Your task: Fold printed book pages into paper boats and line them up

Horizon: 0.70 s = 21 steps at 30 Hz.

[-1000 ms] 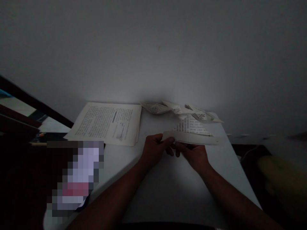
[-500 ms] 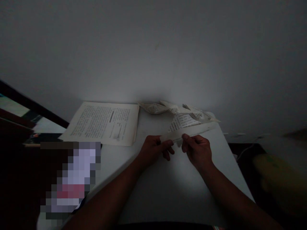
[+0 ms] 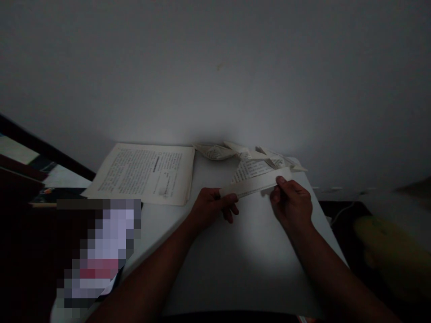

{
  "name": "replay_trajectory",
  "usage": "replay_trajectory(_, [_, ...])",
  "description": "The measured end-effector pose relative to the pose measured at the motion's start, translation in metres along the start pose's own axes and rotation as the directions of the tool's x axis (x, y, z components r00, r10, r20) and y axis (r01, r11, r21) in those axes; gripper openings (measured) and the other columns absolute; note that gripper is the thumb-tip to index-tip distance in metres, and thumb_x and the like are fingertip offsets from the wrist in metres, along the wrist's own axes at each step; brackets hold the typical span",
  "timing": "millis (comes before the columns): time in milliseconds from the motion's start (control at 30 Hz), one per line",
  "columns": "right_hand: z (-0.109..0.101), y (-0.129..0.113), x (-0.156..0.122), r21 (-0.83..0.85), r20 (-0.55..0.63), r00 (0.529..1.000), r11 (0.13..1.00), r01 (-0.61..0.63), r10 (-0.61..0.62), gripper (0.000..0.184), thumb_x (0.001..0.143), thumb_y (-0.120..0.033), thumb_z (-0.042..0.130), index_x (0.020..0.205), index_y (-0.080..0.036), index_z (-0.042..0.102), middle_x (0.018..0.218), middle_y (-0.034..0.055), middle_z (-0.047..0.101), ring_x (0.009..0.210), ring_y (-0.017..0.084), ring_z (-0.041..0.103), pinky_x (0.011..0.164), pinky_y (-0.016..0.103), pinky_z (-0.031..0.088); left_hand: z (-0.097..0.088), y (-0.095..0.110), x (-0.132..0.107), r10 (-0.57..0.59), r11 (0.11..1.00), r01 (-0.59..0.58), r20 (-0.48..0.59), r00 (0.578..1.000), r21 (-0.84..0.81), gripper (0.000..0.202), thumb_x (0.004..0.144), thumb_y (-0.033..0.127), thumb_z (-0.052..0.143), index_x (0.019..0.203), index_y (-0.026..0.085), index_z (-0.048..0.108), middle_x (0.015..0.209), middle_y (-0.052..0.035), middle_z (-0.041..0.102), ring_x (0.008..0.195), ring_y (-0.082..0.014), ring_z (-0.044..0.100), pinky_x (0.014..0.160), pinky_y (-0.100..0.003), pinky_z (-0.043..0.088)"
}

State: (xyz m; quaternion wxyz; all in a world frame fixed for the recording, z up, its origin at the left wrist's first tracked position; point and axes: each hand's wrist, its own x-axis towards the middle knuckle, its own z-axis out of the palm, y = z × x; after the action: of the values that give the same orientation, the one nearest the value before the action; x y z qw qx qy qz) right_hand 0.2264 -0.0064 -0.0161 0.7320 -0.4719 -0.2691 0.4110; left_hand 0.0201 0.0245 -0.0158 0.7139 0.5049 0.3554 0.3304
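Note:
Both my hands hold a folded printed paper (image 3: 256,183) just above a white table (image 3: 235,260). My left hand (image 3: 212,207) pinches its left end with thumb and fingers closed. My right hand (image 3: 292,202) pinches the folded strip near its right end, thumb on top. The sheet's printed triangular part rises behind the strip. The room is dim.
A stack of printed pages (image 3: 144,172) lies at the table's back left. Several folded paper boats (image 3: 249,153) sit along the wall at the back. A pixelated patch (image 3: 101,251) covers the near left. A yellowish object (image 3: 390,246) lies off the table's right edge.
My right hand has slid rightward along the folded strip, away from my left hand. The strip has lifted and tilted up to the right. My left hand has kept its grip.

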Motion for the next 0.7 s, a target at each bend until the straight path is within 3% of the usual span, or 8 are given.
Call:
replay_trajectory(200, [-0.0001, -0.0013, 0.0001, -0.006, -0.011, 1.000, 1.000, 0.008, -0.009, 0.030, 0.067, -0.027, 0.078, 0.051, -0.017, 0.055, 0.044, -0.0044, 0.055, 0.035, 0.006, 0.047, 0.037, 0.021, 0.035, 0.0025, 0.0058, -0.0013, 0.028, 0.999, -0.025, -0.101, 0.995, 0.031, 0.035, 0.082, 0.040, 0.061, 0.071, 0.008, 0.068, 0.071, -0.0110, 0.073, 0.042, -0.0101, 0.060, 0.047, -0.022, 0.047])
replay_trajectory(367, [-0.0004, -0.0002, -0.0025, 0.049, 0.039, 0.999, 0.998, -0.025, 0.023, 0.031, 0.069, -0.025, 0.076, 0.052, -0.017, 0.052, 0.046, -0.0052, 0.056, 0.035, 0.006, 0.047, 0.037, 0.021, 0.035, 0.0008, 0.0055, -0.0001, 0.047, 0.997, -0.058, -0.188, 0.981, -0.057, 0.033, 0.082, 0.042, 0.062, 0.078, 0.009, 0.067, 0.078, -0.0101, 0.074, 0.043, -0.0102, 0.060, 0.046, -0.023, 0.049])
replay_trajectory(533, [-0.0010, -0.0022, -0.0038, 0.140, 0.071, 0.992, 0.984, -0.112, 0.103, 0.025, 0.064, -0.022, 0.079, 0.061, -0.018, 0.055, 0.052, -0.0055, 0.062, 0.035, 0.006, 0.048, 0.037, 0.020, 0.037, -0.0028, 0.0040, 0.0022, 0.024, 0.991, -0.050, -0.194, 0.981, -0.126, 0.034, 0.080, 0.043, 0.064, 0.077, 0.009, 0.064, 0.072, -0.0074, 0.072, 0.042, -0.0098, 0.058, 0.046, -0.024, 0.049])
replay_trajectory(700, [-0.0007, -0.0036, -0.0028, 0.128, 0.062, 0.991, 0.983, -0.129, 0.122, 0.022, 0.064, -0.025, 0.080, 0.067, -0.018, 0.059, 0.051, -0.0053, 0.063, 0.034, 0.005, 0.048, 0.036, 0.019, 0.038, -0.0047, 0.0030, 0.0024, 0.026, 0.990, -0.050, -0.173, 0.985, -0.135, 0.033, 0.080, 0.042, 0.064, 0.075, 0.009, 0.063, 0.068, -0.0058, 0.070, 0.044, -0.0106, 0.059, 0.047, -0.025, 0.049])
